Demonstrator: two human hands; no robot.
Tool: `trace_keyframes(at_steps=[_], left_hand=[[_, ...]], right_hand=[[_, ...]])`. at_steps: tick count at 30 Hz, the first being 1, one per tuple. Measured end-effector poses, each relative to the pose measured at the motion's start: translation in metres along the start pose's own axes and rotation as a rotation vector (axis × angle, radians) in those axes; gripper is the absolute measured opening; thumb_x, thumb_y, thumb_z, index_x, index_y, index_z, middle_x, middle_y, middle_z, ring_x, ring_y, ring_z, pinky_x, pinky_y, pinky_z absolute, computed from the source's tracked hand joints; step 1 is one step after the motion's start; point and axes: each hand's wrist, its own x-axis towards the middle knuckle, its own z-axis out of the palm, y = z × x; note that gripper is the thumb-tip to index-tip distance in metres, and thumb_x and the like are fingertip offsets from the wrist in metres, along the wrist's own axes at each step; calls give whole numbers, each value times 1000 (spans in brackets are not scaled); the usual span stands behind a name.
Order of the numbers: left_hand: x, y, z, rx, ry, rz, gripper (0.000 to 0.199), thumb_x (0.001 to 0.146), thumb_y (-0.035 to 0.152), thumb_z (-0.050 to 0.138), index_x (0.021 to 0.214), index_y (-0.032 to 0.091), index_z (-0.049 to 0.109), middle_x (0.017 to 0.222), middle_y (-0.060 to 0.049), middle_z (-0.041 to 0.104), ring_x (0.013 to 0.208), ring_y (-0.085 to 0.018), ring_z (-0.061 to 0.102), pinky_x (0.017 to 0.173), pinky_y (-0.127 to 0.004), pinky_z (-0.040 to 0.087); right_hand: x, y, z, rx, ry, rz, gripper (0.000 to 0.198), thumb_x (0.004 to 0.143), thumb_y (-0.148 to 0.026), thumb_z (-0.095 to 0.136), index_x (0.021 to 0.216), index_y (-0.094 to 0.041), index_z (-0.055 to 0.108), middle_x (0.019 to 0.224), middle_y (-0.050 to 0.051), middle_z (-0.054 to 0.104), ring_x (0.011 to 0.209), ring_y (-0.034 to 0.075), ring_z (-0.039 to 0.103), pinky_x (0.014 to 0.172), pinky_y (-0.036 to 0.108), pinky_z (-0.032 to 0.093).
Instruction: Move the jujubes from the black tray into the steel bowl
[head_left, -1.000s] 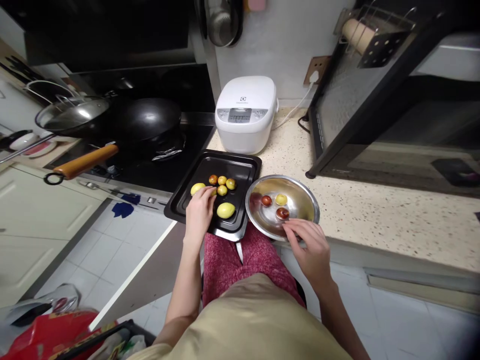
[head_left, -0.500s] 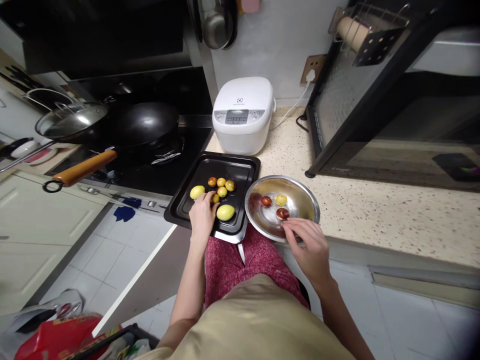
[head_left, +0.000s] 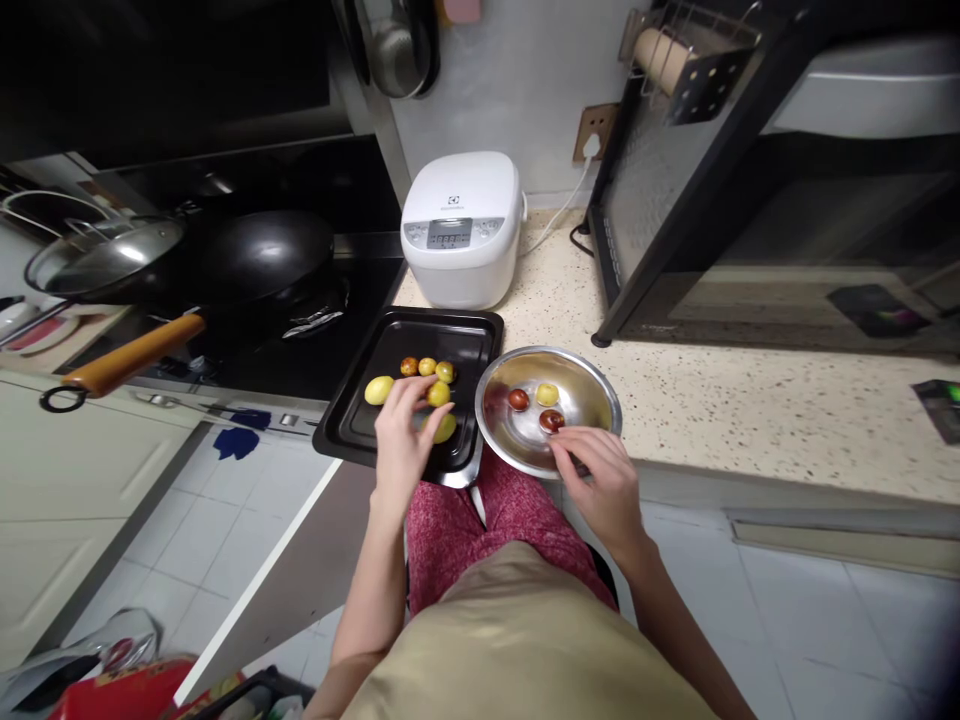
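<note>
My left hand point(head_left: 405, 430) is over the black baking tray point(head_left: 330, 430), thumb and fingers closed around a small round yellow fruit point(head_left: 438, 395). Beside it lie several small yellow-brown fruits point(head_left: 427, 367) and a larger yellow oval fruit point(head_left: 379, 390) that looks like a lemon. A second yellow oval point(head_left: 445, 429) is partly behind my thumb. At the steel bowl point(head_left: 484, 400), my right hand point(head_left: 600, 485) has its fingertips pinched together next to a dark red fruit point(head_left: 552, 420); what they grip is unclear. Another red fruit point(head_left: 518, 399) and a yellow one point(head_left: 547, 394) sit in the bowl.
A white rice cooker point(head_left: 461, 235) stands behind the tray. To the left, a black wok point(head_left: 255, 255) with a wooden handle point(head_left: 139, 352) sits on the stove. A large dark oven point(head_left: 750, 230) takes up the right side of the speckled counter point(head_left: 712, 410).
My left hand has picked up a small yellow fruit from the group on the tray. My right hand stays pinched at the bowl. The whole view has shifted somewhat.
</note>
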Motion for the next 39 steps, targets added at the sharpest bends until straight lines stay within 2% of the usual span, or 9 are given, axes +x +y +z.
trace_keyframes(at_steps=[5,7,10,15,22,27,32,35,39], left_hand=[[9,37,25,-29,-346,128,30,95,19,71,124,22,65,120,-6,67,104,-19,70,94,-31,59],[15,47,34,95,-491,128,30,93,16,71,123,22,65,121,-6,68,107,-21,70,93,-31,58],[22,56,46,348,-650,126,28,91,18,72,119,22,66,118,-5,70,101,-24,72,83,-31,57],[27,62,59,575,-763,193,24,90,15,71,113,19,67,109,-8,72,94,-25,73,76,-31,53],[32,70,65,633,-861,201,19,91,14,67,110,17,68,110,-12,75,97,-28,74,76,-33,53],[34,71,66,632,-876,196,17,90,17,71,107,17,69,109,-11,75,98,-28,74,77,-32,53],[31,69,59,588,-807,203,24,90,26,76,110,18,69,105,-8,74,95,-27,73,77,-32,53],[28,66,46,480,-697,188,21,96,30,71,116,22,68,110,-5,73,99,-23,72,82,-30,53],[25,48,25,372,-432,69,19,105,32,56,119,24,66,119,-4,71,109,-20,69,89,-28,52]], right_hand=[[2,-2,2,16,-2,-1,12,95,-10,67,92,-22,69,89,3,78,90,21,74,83,38,54],[1,-2,2,23,-1,5,12,95,-10,66,92,-22,69,90,4,78,90,21,74,84,38,54],[-1,-1,0,32,-4,25,11,96,-11,66,91,-21,69,90,4,78,89,21,73,85,38,54],[-4,0,-3,48,-12,68,13,97,-14,64,89,-22,70,89,3,78,88,21,74,84,39,54],[-2,0,-3,50,-11,85,16,99,-17,61,89,-23,71,88,3,78,87,21,74,83,39,55],[-1,1,-2,52,-13,57,14,98,-13,62,90,-22,70,88,3,78,88,20,74,84,38,54],[-4,4,-1,42,-8,48,13,97,-12,64,91,-22,69,90,3,78,89,20,73,84,38,54],[-4,5,-1,28,-11,33,12,96,-12,65,91,-22,69,90,3,78,88,20,73,84,38,53],[-4,6,0,12,-7,7,11,96,-12,66,93,-22,70,91,3,79,88,21,74,84,39,53]])
